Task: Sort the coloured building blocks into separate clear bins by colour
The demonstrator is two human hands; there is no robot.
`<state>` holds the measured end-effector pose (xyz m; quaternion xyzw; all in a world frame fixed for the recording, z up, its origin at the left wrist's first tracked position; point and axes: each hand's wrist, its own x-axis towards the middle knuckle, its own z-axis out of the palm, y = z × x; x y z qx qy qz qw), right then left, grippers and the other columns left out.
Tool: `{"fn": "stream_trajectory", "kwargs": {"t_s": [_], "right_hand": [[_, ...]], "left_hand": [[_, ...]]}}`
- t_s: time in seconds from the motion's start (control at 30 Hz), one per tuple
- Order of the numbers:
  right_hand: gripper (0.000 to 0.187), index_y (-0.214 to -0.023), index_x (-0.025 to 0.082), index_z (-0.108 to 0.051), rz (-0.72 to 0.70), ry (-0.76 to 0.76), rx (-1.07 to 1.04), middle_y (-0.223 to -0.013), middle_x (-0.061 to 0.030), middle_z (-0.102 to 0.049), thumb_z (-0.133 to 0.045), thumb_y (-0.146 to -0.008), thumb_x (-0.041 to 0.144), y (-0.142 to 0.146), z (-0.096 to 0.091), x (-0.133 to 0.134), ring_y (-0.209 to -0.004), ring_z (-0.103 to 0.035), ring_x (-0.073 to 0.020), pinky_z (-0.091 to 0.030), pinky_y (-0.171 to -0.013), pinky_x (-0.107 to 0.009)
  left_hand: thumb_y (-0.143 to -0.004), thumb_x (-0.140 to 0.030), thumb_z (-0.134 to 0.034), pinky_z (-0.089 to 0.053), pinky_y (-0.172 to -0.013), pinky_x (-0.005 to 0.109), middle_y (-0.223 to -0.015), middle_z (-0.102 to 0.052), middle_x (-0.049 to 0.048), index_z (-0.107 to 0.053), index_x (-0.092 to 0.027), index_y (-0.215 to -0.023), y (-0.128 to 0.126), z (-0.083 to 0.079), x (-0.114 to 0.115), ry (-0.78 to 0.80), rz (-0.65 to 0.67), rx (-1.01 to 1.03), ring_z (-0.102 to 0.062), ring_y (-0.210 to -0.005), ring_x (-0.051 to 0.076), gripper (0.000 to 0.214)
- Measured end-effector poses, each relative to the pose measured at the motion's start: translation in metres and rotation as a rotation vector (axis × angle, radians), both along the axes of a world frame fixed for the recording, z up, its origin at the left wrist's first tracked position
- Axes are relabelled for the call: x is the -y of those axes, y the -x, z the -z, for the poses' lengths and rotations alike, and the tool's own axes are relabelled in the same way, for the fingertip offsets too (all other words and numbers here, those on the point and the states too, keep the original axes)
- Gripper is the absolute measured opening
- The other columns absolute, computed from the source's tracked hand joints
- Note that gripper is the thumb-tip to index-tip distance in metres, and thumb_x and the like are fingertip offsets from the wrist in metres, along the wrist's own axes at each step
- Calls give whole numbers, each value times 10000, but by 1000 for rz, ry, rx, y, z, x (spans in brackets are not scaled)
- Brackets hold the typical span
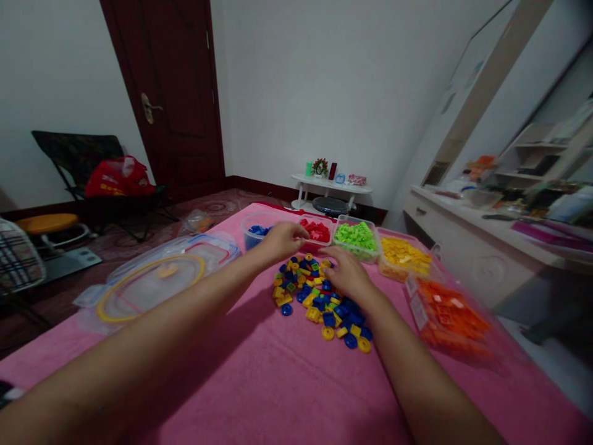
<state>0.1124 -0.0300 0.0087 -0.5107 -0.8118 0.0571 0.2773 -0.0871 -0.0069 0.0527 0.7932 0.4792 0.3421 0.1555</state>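
A heap of small plastic building blocks [319, 300], mostly blue and yellow with a few green and red, lies loose on a pink cloth [259, 377]. My left hand [282, 241] is over the near edge of a clear container of red blocks [317, 231]. Its fingers are bent, with a gap between thumb and fingertips and nothing visible in them. Over the far right part of the heap, my right hand [347, 272] has its thumb and fingers apart, touching or just above the blocks. Partly behind my left hand stands a round tub of blue blocks [257, 230].
To the right stand clear boxes of green blocks [356, 235], yellow blocks [405, 255] and orange blocks [451, 312]. Clear lids [152, 287] are stacked at the left. Beyond the table are a low white stand [331, 183], a folding chair [76, 151] and a white cabinet [472, 232].
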Motion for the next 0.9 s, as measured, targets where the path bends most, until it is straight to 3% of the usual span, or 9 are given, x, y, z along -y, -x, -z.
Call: {"fn": "stream_trajectory", "kwargs": {"t_s": [0.07,0.13,0.23,0.37,0.5,0.67,0.8,0.9], "right_hand": [[595,-1294,130,-517,-14,47,48,-1352,-120,-506,-605,-706,133,-2,14,-4,-1263,-431,-224,-318,-1060,-362],[632,-1332,120,-474,-11,108,68,-1389,-139,-464,-619,-719,168,-4,23,-6,-1287,-406,-231,-297,-1075,-376],[513,-1251,148,-563,-11,147,64,-1284,-119,-570,-600,-740,178,-7,25,-8,-1186,-512,-220,-356,-1026,-355],[378,-1082,217,-681,2,131,69,-1120,-56,-668,-613,-717,146,-8,18,-7,-1061,-589,-201,-417,-945,-320],[352,-1050,231,-698,23,122,68,-1066,-45,-689,-644,-706,177,-10,10,-4,-1003,-610,-201,-445,-886,-306],[308,-1005,212,-709,74,88,-39,-909,-47,-702,-648,-705,246,-12,3,-4,-791,-632,-181,-485,-737,-295],[361,-1014,163,-662,88,243,-474,-750,-30,-665,-637,-703,346,-7,-4,-4,-623,-611,-153,-497,-581,-274],[413,-1005,148,-630,40,382,-819,-747,-17,-640,-674,-654,360,1,-10,0,-575,-592,-120,-500,-548,-250]], "left_hand": [[-671,-83,-565,-431,-902,321,-896,-719,76,-743,-187,-890,-17,16,4,14,95,17,-620,-915,234,301],[-639,-21,-532,-416,-937,331,-968,-708,84,-731,-195,-932,-30,33,2,-13,154,62,-612,-966,235,395],[-582,24,-525,-427,-917,338,-946,-700,102,-722,-184,-908,-41,54,-6,12,158,100,-610,-952,244,434],[-588,-2,-546,-441,-850,318,-768,-684,101,-721,-172,-744,-42,70,-12,78,145,30,-615,-830,242,290],[-655,-69,-581,-420,-853,315,-879,-692,105,-735,-190,-857,-33,73,-11,-8,58,-28,-606,-856,240,281],[-722,-163,-625,-441,-763,272,-818,-683,62,-702,-188,-1015,-27,62,-9,12,15,151,-603,-773,192,304],[-805,-214,-586,-472,-615,250,-707,-638,27,-637,-130,-1075,-29,53,-7,364,31,562,-584,-569,125,287],[-806,-243,-629,-489,-591,229,-704,-641,24,-612,-121,-1017,-31,52,-6,652,151,918,-579,-527,89,244]]}}
